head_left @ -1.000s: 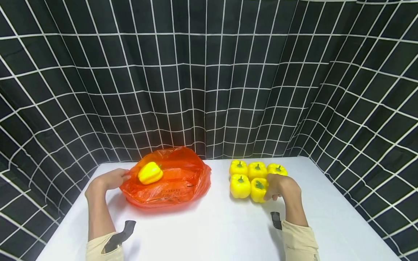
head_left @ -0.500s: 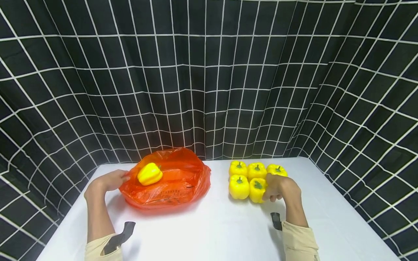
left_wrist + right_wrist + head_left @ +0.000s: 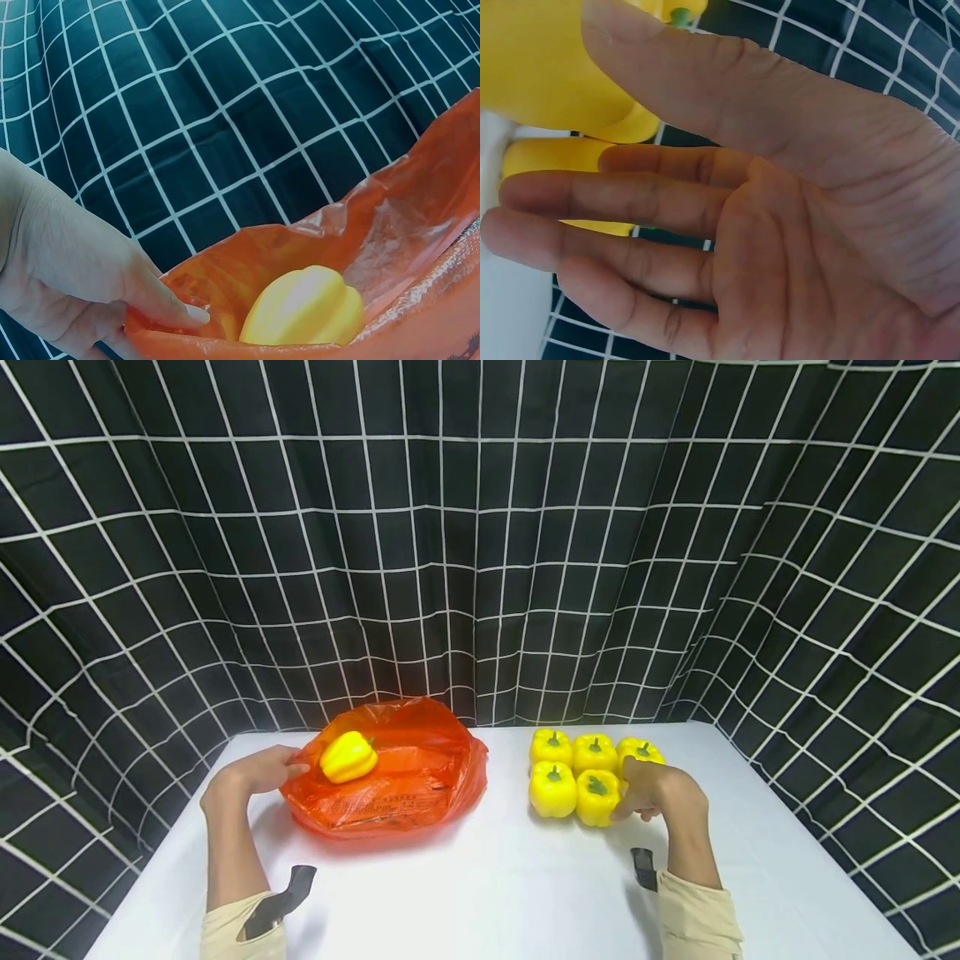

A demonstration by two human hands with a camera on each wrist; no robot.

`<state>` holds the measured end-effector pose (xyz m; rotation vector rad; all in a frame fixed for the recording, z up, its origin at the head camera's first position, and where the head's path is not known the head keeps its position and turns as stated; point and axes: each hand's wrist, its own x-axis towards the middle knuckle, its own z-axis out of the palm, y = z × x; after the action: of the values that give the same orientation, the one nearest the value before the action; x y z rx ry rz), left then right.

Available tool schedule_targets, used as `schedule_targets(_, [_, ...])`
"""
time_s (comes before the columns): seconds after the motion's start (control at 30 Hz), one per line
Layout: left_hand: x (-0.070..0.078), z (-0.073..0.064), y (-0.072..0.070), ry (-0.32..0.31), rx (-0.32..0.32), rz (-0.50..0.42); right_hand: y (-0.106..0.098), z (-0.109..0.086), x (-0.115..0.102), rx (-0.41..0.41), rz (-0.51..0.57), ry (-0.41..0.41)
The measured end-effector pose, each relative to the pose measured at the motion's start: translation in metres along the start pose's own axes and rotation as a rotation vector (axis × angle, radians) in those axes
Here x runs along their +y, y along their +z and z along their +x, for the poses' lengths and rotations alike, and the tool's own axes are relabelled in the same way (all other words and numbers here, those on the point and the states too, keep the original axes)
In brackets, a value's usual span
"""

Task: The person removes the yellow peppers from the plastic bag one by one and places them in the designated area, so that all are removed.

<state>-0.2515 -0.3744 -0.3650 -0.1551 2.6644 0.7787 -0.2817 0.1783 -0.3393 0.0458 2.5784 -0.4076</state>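
My left hand (image 3: 251, 772) pinches the left rim of a translucent red plastic bag (image 3: 397, 806). In the left wrist view the thumb is inside the rim and the fingers are outside. One yellow bell pepper (image 3: 348, 757) lies on its side in the bag, close to that hand. My right hand (image 3: 663, 793) is beside the front right bell pepper (image 3: 597, 799) of a group. Its fingers look mostly straight in the right wrist view, with the thumb tip over a yellow pepper (image 3: 547, 67). Whether the thumb touches it I cannot tell.
Several more yellow bell peppers stand close together, stems up, among them the front left pepper (image 3: 552, 789) and the back right pepper (image 3: 639, 750). All rest on a white table (image 3: 480, 893). A black curtain with a white grid (image 3: 480, 543) surrounds the table's back and sides.
My right hand has shifted slightly to the right, uncovering more of the front right pepper. The left hand keeps its hold on the bag rim. The head view has moved a little.
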Motion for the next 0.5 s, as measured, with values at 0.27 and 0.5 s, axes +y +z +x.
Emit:
schedule_targets(0.27, [0.0, -0.002, 0.001, -0.025, 0.002, -0.032, -0.012, -0.018, 0.002, 0.05, -0.007, -0.215])
schedule_targets(0.5, [0.001, -0.004, 0.0, -0.017, 0.018, -0.028, -0.014, -0.037, -0.037, 0.096, -0.025, -0.437])
